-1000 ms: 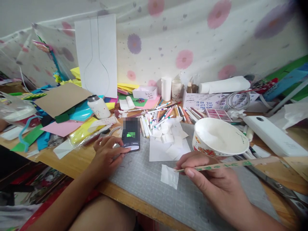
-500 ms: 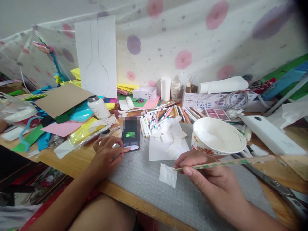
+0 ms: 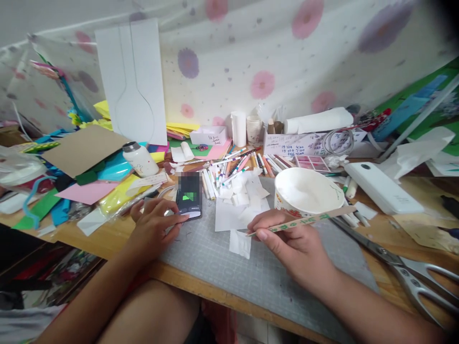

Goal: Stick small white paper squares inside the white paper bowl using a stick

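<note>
My left hand (image 3: 158, 222) rests beside a dark smartphone (image 3: 190, 196) lying on the grey cutting mat (image 3: 215, 282). Its fingers are loosely bent and apart, and the index fingertip touches the bottom of the screen. A green shape shows there, and part of the screen is blurred out. Between thumb and fingers, my right hand (image 3: 290, 243) pinches a thin tan stick with green lettering (image 3: 304, 221), pointed to the left. At its tip is a small white paper piece (image 3: 239, 243); whether they are attached I cannot tell. Behind that hand stands a white paper bowl (image 3: 308, 191).
White paper scraps (image 3: 247, 191) and many markers (image 3: 229, 169) lie beyond the phone. Large open scissors (image 3: 398, 263) and a white power bank (image 3: 383, 188) are at the right. A white bottle (image 3: 139, 159) and coloured sheets (image 3: 89, 191) crowd the left.
The view has turned slightly right, showing more of the scissors. My right hand, with the stick, appears a little farther up and left. My left hand stays at the phone.
</note>
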The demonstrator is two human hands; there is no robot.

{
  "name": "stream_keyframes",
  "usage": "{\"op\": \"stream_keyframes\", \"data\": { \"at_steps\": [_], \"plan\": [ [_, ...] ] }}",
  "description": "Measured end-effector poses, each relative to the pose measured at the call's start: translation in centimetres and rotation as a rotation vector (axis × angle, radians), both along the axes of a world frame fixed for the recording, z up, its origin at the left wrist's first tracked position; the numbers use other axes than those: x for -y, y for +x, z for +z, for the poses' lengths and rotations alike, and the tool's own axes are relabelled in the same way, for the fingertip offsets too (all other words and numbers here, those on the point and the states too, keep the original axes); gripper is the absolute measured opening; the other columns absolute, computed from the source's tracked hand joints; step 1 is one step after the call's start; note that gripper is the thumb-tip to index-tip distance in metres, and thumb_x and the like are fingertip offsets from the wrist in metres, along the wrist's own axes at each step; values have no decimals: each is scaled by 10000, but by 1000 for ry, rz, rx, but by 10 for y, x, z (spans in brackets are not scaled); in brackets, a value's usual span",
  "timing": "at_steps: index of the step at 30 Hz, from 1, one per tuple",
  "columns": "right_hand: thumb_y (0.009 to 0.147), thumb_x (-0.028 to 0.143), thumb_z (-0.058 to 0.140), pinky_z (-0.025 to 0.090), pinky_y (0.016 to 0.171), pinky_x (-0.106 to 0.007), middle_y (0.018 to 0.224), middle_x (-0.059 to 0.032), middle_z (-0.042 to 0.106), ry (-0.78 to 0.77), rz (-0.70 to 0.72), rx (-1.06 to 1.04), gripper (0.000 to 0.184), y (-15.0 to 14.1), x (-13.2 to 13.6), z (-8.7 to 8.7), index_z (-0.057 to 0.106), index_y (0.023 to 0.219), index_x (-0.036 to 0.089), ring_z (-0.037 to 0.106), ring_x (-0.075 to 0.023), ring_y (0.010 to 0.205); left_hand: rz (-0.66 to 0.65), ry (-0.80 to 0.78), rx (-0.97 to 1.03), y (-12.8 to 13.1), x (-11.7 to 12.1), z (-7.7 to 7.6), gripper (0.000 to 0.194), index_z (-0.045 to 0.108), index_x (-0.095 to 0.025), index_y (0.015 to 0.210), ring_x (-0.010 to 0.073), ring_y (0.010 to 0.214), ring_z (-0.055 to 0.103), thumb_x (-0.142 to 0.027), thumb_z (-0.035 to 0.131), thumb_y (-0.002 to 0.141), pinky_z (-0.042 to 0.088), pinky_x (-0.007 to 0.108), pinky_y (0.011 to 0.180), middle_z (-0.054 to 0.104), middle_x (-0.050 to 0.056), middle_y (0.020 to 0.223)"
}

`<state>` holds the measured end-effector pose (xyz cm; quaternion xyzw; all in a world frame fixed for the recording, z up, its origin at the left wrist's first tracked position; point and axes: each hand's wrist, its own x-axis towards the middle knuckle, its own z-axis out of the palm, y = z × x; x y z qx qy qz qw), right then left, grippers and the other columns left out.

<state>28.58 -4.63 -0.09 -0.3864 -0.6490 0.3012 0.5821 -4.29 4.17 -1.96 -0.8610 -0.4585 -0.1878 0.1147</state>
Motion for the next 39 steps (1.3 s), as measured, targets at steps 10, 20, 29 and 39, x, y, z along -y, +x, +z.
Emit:
{"op": "stream_keyframes", "data": {
  "at_steps": [10, 20, 29, 39],
  "plan": [
    [915, 210, 675, 600, 645, -235, 799, -35, 791, -37, -6, 3, 107, 2, -3, -3, 733, 826, 204, 746, -152, 711, 268, 84, 100, -9, 2, 9, 362, 784, -240, 1110, 341, 1117, 658, -334, 458, 982, 358, 597, 1057, 737, 129, 1126],
    [906, 178, 679, 598, 680, -188, 802, 3, 796, -15, -12, 21, 127, 2, -1, -1, 744, 816, 240, 765, -129, 748, 362, -47, 43, -10, -8, -3, 410, 808, -220, 1119, 385, 1109, 649, -269, 448, 930, 421, 601, 961, 746, 153, 1141],
    [907, 150, 657, 621, 691, -192, 820, 8, 815, -1, -36, 123, 179, 3, 4, 4, 756, 805, 259, 792, -147, 785, 245, -59, 35, -2, -3, -4, 353, 817, -288, 1047, 335, 1125, 631, -207, 495, 927, 341, 604, 1073, 737, 82, 1128],
    [891, 156, 666, 629, 694, -185, 816, 12, 820, 2, -52, 134, 177, 3, 4, 6, 776, 821, 277, 798, -148, 778, 294, -13, 113, -10, -2, -3, 350, 792, -231, 1052, 329, 1108, 642, -221, 462, 938, 380, 570, 1017, 713, 112, 1101]
  ]
}}
